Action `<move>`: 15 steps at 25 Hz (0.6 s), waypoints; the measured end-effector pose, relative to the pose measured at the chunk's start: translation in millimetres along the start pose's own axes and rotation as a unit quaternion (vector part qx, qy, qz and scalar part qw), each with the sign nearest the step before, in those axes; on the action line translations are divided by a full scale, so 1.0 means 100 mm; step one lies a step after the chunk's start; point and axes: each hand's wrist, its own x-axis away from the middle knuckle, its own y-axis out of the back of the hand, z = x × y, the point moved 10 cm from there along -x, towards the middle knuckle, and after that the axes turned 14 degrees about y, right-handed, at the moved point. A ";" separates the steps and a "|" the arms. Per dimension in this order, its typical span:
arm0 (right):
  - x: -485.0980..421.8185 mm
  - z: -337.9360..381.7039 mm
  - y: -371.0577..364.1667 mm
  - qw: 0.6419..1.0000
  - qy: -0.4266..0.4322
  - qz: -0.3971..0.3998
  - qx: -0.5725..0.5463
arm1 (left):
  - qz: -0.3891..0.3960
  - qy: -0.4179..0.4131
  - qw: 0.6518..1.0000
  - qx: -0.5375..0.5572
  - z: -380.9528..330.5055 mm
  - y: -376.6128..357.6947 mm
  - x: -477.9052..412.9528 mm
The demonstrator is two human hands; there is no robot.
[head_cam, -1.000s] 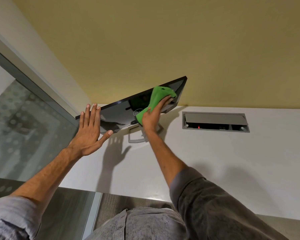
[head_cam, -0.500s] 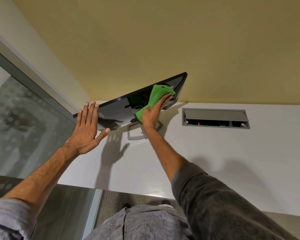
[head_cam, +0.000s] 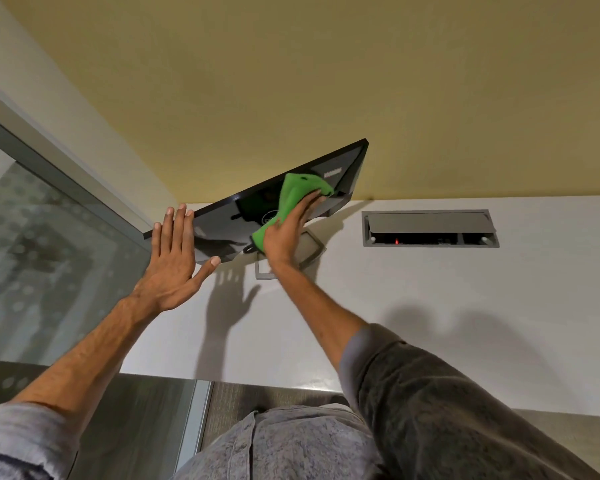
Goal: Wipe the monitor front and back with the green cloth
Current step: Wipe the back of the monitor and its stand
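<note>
The black monitor point(head_cam: 222, 226) stands on a white desk point(head_cam: 430, 306) with its logo side facing me, on a grey stand point(head_cam: 310, 249). My left hand point(head_cam: 174, 265) lies flat with straight fingers against the monitor's left edge, thumb under its lower edge. My right hand point(head_cam: 288, 230) presses the green cloth point(head_cam: 297, 192) flat against the panel right of the logo, fingers stretched over the cloth. The cloth's lower end hangs past the monitor's bottom edge beside my wrist.
A grey cable hatch point(head_cam: 430, 228) with its flap lifted and a red light inside is set into the desk to the right. A frosted glass partition point(head_cam: 49, 254) rises on the left. A yellow wall point(head_cam: 291, 81) stands behind the desk.
My right hand has slid the green cloth slightly up and right across the panel. My left hand stays flat on the monitor's left edge.
</note>
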 end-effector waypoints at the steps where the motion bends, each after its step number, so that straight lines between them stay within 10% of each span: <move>1: 0.20 0.02 -0.19 1.000 -0.001 0.031 0.006 | -0.003 0.006 1.000 0.005 0.00 0.00 0.00; 6: 0.76 0.28 -0.68 0.993 -0.019 0.112 -0.014 | -0.067 0.085 0.989 0.106 -0.08 0.07 0.05; 15: -0.36 -0.06 0.31 0.995 -0.092 -0.032 -0.001 | -0.004 0.030 0.999 0.026 -0.36 0.08 -0.41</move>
